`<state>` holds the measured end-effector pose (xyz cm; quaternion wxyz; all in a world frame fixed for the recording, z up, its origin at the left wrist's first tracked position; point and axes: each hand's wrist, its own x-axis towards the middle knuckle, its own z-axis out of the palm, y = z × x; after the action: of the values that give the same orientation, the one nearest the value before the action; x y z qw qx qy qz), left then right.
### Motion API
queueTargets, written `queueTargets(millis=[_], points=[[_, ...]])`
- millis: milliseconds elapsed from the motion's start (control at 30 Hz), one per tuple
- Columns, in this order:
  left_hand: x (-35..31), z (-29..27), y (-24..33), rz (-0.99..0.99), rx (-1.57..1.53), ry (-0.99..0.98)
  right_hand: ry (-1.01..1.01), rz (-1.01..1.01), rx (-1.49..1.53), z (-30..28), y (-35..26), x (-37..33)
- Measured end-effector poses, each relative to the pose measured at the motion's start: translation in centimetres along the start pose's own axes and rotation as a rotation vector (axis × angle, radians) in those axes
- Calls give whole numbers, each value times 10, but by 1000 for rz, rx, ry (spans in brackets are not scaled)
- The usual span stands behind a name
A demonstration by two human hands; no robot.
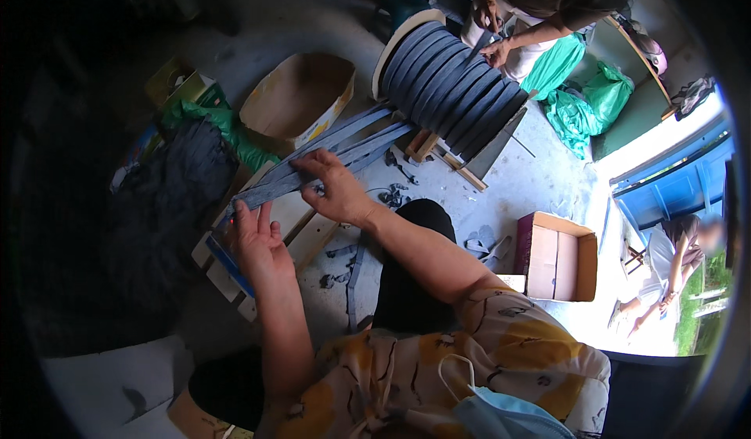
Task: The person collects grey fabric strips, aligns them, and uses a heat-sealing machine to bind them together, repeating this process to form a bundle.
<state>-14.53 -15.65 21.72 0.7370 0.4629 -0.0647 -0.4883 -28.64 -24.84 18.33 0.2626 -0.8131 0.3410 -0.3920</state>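
Left grip: the person's left hand [264,250], palm up, fingers partly spread, fingertips at the near end of the long flat dark-grey fabric strips [344,136]; whether it pinches them I cannot tell.
Right grip: the person's right hand [342,193], palm down over the strips, thumb apart from the fingers; how firmly it holds is unclear.
Forearms: left rising nearly straight, right slanting in from the lower right.
Strips: running from the left grip, past the right, toward the large pale-ended spool wound with grey strip [446,87], beyond and right of both grips.
Surface: pale slatted wooden surface [317,236] below the grips.
Markings: yellow print on the tan cardboard box [301,87] beyond the right grip, too blurred to read.
Hard to see: the dark heap [176,181] left of the left grip, lost in shadow; a co-worker [559,5] beyond the spool, cut off by the top edge.
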Motion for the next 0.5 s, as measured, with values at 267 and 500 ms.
queueTargets(millis=[267,500], points=[[3,-4,-1,-11,-76,19,21,46,147,2,7,3],[1,-5,10,40,-83,-47,755,245,184,-46,45,27]])
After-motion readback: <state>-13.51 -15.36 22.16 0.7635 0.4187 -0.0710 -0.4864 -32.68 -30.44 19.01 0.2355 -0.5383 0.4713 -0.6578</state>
